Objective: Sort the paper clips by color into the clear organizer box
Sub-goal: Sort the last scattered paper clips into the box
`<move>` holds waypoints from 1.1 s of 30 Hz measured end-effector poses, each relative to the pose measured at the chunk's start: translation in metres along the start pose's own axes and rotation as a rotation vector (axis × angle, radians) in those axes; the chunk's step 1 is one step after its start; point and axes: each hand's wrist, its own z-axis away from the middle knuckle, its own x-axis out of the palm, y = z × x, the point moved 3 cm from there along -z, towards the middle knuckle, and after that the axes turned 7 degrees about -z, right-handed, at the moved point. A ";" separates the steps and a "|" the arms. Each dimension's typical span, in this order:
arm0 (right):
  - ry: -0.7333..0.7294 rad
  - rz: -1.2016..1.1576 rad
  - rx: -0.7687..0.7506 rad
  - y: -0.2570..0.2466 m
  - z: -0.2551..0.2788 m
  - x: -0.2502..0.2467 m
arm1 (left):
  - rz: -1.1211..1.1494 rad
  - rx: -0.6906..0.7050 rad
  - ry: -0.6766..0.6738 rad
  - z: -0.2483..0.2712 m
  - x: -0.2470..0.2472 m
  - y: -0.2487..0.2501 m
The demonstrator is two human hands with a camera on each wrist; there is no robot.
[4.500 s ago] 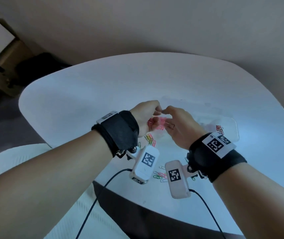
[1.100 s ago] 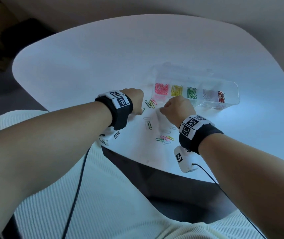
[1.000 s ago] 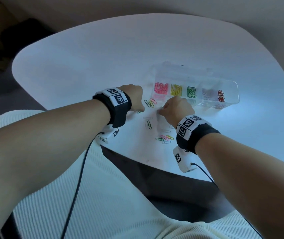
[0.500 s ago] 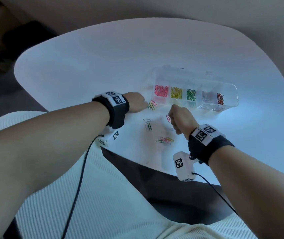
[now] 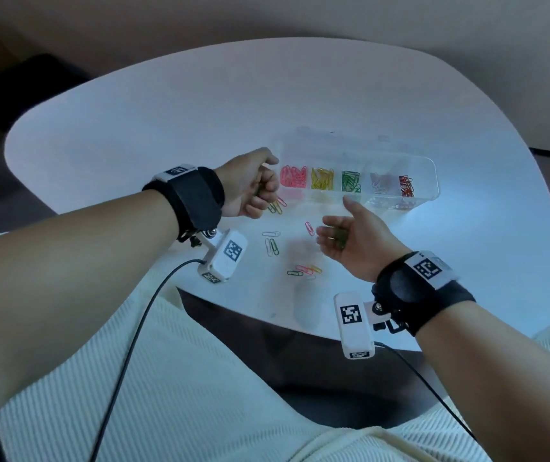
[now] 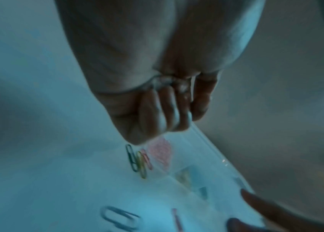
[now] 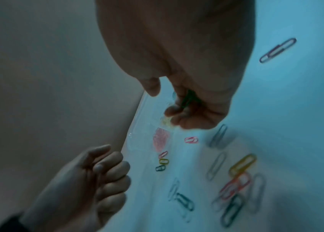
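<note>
The clear organizer box (image 5: pixel 428 191) lies at the table's far middle, holding pink, yellow, green, silver and red clips in separate sections. My right hand (image 5: pixel 335 225) hovers palm up just in front of it, fingers relaxed, with green paper clips (image 5: pixel 339 235) lying in the palm; these green clips (image 7: pixel 187 98) also show in the right wrist view. My left hand (image 5: pixel 260 188) is curled into a fist beside the box's left end, a sliver of green between its fingers. Loose clips (image 5: pixel 303 270) of mixed colours are scattered on the table below both hands.
Three clips (image 5: pixel 276 206) lie under my left hand, a pink one (image 5: pixel 309 228) by my right fingertips, and silver and green ones (image 5: pixel 272 246) nearer me. The white table (image 5: pixel 167 111) has a curved near edge above my lap. Cables hang from both wrist cameras.
Both hands have lifted off the table. My right hand has turned palm up with green clips in it. My left hand has risen toward the box's left end, still fisted.
</note>
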 end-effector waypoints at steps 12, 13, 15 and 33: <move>0.315 0.684 -0.219 -0.004 0.000 -0.015 | -1.326 0.184 0.460 -0.009 -0.013 -0.013; 0.302 0.694 -0.219 -0.003 0.002 -0.013 | -1.338 0.185 0.473 -0.010 -0.012 -0.014; 0.244 0.726 -0.204 -0.001 0.003 -0.013 | -1.357 0.180 0.496 -0.013 -0.011 -0.015; -0.012 0.333 -0.301 -0.076 0.033 -0.017 | -1.317 0.023 0.382 -0.021 0.002 -0.026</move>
